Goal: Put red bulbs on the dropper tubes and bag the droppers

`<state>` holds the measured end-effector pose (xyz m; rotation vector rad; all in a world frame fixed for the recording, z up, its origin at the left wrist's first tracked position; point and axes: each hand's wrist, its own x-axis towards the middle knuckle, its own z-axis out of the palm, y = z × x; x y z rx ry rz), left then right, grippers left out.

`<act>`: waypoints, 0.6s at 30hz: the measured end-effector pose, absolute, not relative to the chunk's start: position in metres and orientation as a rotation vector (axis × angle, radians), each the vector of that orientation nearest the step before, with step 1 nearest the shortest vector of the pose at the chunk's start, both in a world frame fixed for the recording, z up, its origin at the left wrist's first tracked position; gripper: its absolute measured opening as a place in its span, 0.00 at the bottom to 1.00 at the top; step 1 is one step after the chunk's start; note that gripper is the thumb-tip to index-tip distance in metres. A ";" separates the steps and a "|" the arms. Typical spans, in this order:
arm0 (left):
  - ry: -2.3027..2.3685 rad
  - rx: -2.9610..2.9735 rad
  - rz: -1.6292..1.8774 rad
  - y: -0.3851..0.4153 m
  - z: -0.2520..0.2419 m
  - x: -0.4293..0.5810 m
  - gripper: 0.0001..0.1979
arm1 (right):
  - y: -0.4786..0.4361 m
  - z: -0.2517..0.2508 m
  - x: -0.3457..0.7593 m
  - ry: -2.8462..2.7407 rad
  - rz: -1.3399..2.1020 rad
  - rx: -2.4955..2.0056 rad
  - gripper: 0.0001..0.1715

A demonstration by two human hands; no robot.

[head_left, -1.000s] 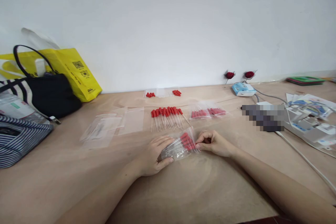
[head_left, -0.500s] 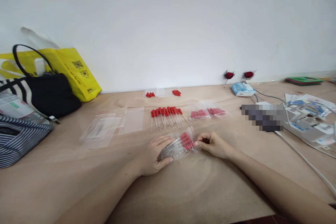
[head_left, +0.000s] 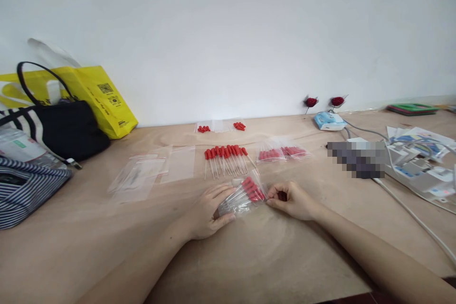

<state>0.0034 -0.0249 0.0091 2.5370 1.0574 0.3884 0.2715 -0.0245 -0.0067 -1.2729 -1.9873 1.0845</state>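
A clear zip bag (head_left: 245,195) holding several red-topped droppers lies tilted on the table between my hands. My left hand (head_left: 213,211) grips its left end, fingers on top and thumb along the lower edge. The thumb and fingertips of my right hand (head_left: 288,199) pinch the bag's right edge, by the red ends. Just behind is a row of loose red-topped droppers (head_left: 228,156). Flat, see-through bags (head_left: 138,175) lie to the left of that row. On its right are filled bags with red tops (head_left: 283,152).
Small red caps (head_left: 204,128) and clear bags rest near the wall. At the left stand a yellow bag (head_left: 107,104), a black bag (head_left: 74,128) and a striped pouch (head_left: 32,194). A blue packet (head_left: 329,121), cables and a power strip (head_left: 416,166) are at the right.
My right hand has shifted slightly down and right along the bag's edge. The red ends in the bag have moved a little, while my left hand has stayed about where it was.
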 end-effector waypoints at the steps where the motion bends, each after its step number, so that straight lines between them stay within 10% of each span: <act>1: 1.059 2.537 0.385 -0.025 0.009 0.003 0.26 | -0.024 -0.005 0.272 -2.025 1.072 -1.246 0.08; 18: 1.063 2.541 0.323 -0.026 0.012 0.003 0.27 | -0.024 -0.006 0.272 -1.924 1.142 -1.250 0.13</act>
